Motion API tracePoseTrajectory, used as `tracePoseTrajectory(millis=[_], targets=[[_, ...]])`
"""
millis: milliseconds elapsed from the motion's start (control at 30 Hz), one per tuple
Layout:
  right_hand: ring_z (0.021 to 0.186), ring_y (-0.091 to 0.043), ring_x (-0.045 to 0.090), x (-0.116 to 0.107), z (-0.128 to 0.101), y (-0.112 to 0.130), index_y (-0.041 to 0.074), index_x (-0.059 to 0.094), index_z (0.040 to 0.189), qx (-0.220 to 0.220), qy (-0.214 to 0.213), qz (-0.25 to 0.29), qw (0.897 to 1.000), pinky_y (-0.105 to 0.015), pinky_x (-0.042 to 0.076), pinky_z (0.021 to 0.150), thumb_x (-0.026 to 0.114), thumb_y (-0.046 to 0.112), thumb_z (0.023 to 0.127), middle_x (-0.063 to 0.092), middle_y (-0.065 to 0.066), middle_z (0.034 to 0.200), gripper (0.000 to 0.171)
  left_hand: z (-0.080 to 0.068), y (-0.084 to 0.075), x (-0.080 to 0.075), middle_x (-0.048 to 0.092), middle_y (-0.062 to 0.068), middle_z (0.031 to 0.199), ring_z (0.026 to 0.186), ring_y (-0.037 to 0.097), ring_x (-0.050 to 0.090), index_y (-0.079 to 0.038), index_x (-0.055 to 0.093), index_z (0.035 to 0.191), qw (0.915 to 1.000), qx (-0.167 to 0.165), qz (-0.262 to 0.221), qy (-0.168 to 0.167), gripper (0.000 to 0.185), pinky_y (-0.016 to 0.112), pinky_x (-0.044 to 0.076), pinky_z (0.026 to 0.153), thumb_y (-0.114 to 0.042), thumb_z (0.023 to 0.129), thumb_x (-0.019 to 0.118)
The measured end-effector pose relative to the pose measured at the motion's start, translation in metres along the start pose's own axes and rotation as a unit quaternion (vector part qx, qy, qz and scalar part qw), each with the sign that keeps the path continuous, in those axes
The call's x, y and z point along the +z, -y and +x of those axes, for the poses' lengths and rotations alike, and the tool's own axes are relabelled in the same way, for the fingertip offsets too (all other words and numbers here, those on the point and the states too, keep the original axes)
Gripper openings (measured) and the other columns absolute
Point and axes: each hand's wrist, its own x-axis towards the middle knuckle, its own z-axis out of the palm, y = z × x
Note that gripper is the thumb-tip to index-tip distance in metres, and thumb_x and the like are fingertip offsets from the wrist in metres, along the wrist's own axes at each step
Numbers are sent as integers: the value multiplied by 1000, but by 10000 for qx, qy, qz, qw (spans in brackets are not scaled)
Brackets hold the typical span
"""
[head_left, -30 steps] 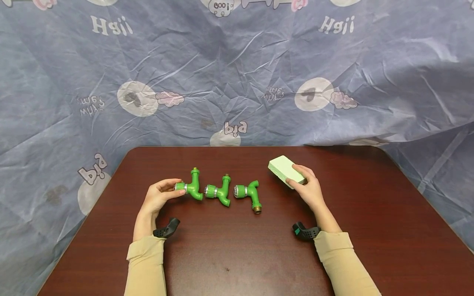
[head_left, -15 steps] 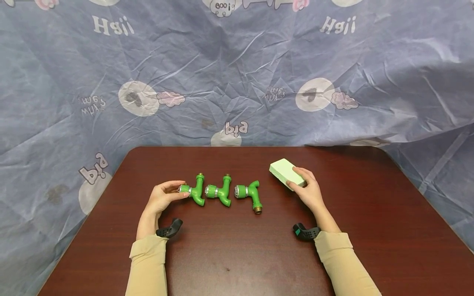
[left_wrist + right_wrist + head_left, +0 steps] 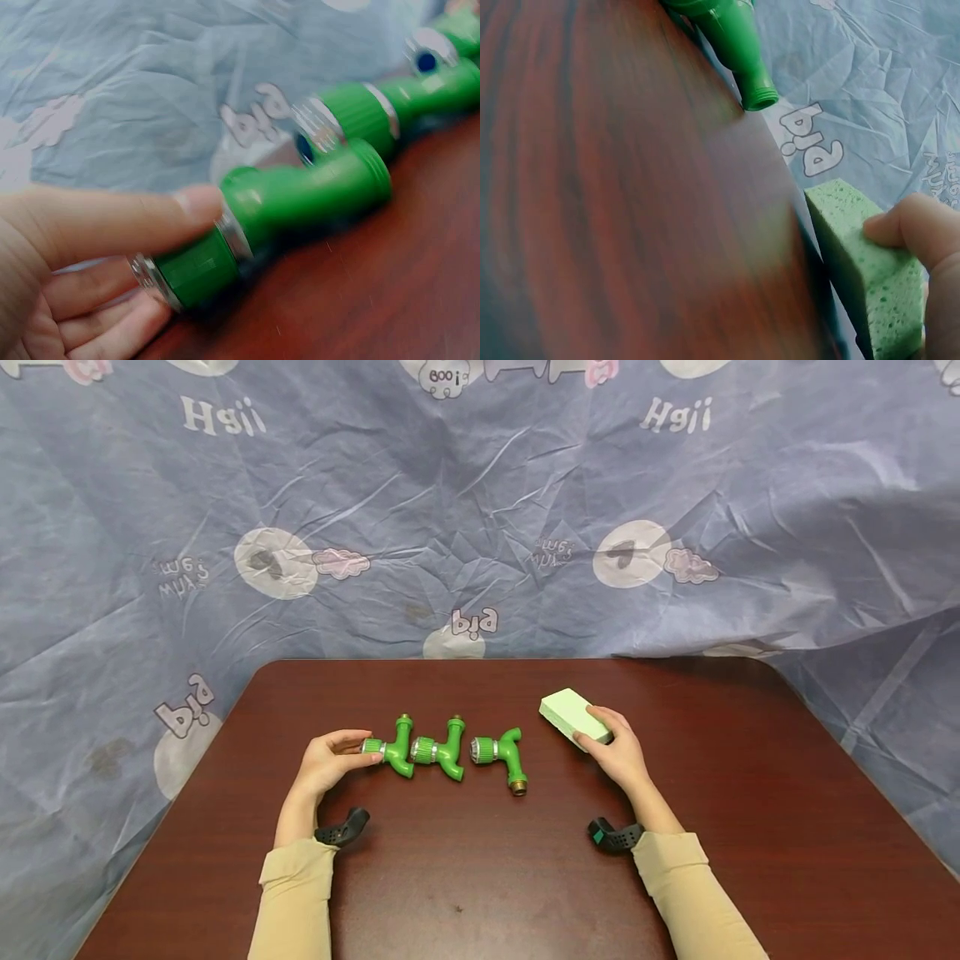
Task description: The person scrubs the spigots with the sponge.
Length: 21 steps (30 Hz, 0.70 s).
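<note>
Three green plastic taps lie in a row on the dark red table [image 3: 487,877]. My left hand [image 3: 330,760] pinches the ribbed nozzle end of the left tap [image 3: 393,750], thumb on top and fingers beneath [image 3: 202,210]. That tap [image 3: 300,202] lies against the middle tap [image 3: 438,753]. The right tap [image 3: 502,756] lies apart, brass end toward me. My right hand [image 3: 611,747] holds the near end of a pale green sponge block [image 3: 572,713] on the table. A fingertip presses its top edge [image 3: 889,225], and the sponge [image 3: 862,266] fills the lower right of that view.
A crumpled blue printed cloth [image 3: 480,510] hangs behind the table and drapes past both sides. The table's rounded far corners lie at left [image 3: 262,670] and right [image 3: 772,668]. Black wrist-camera mounts sit by each cuff [image 3: 341,827].
My left hand has slid the left tap rightward until it lies against the middle tap. The right hand and sponge have shifted slightly left.
</note>
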Motion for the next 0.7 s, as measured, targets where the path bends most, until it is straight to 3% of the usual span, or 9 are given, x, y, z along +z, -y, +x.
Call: tracePoseTrajectory(millis=[167, 333, 533, 700], targets=[[123, -36, 39, -1, -1, 3, 0, 47, 134, 55, 349, -342, 9988, -48, 33, 97, 71, 14, 79, 39, -21, 138, 62, 1, 0, 0, 60, 13, 122, 108, 27, 59, -2, 59, 124, 9989, 251, 393, 107, 60, 33, 47, 88, -24, 73, 82], [124, -40, 35, -6, 1, 5, -4, 35, 140, 70, 686, -636, 9956, -53, 32, 98, 73, 13, 76, 34, -26, 140, 76, 1, -4, 2, 62, 8, 120, 106, 26, 59, -10, 60, 124, 9920, 584, 1122, 17, 62, 43, 48, 87, -41, 74, 79], [125, -43, 33, -15, 1, 12, -8, 21, 144, 42, 946, -832, 9920, -57, 32, 99, 72, 22, 79, 25, -32, 142, 88, 1, -14, 5, 63, 8, 116, 97, 23, 62, -11, 60, 124, 9686, 1040, 2256, -78, 65, 43, 49, 79, -57, 79, 66], [129, -46, 26, -26, -2, 17, -5, 19, 145, -95, 1066, -1147, 9876, -65, 25, 99, 71, 34, 81, 20, -30, 145, 91, 2, -23, 12, 56, 9, 126, 106, 25, 56, -11, 55, 130, 9418, 1326, 3087, -82, 76, 47, 45, 87, -68, 80, 56]])
